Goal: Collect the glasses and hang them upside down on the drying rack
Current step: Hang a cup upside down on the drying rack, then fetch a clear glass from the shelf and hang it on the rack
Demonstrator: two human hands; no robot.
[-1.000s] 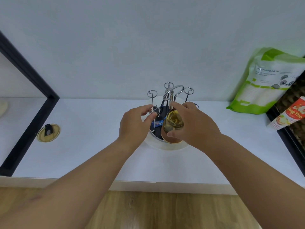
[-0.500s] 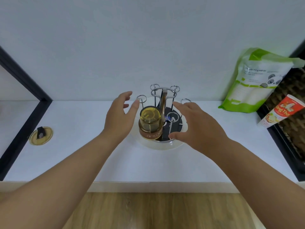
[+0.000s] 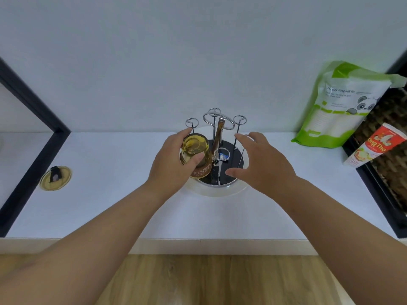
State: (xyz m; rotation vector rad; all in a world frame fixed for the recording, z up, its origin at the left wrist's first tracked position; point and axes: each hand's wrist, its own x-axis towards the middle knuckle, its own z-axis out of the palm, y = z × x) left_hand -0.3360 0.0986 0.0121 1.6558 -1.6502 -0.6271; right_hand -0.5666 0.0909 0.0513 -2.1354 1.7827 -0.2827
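Left hand [image 3: 174,164] pinching upturned amber glass [image 3: 196,154] over rack [image 3: 217,150] prong; right hand [image 3: 259,161] spread, empty, alongside.

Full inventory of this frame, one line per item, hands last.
amber glass: 1, yellow-amber with brown band, upside down on the rack's left side
drying rack: 1, chrome prongs on a black base in a white tray, counter centre
round lid: 1, gold with dark tab, counter left
green pouch: 1, green and white, leaning on wall at right
red tube: 1, red and white, far right
counter: 1, white
left hand: 1, gripping the amber glass
right hand: 1, open, at the rack's right, holding nothing
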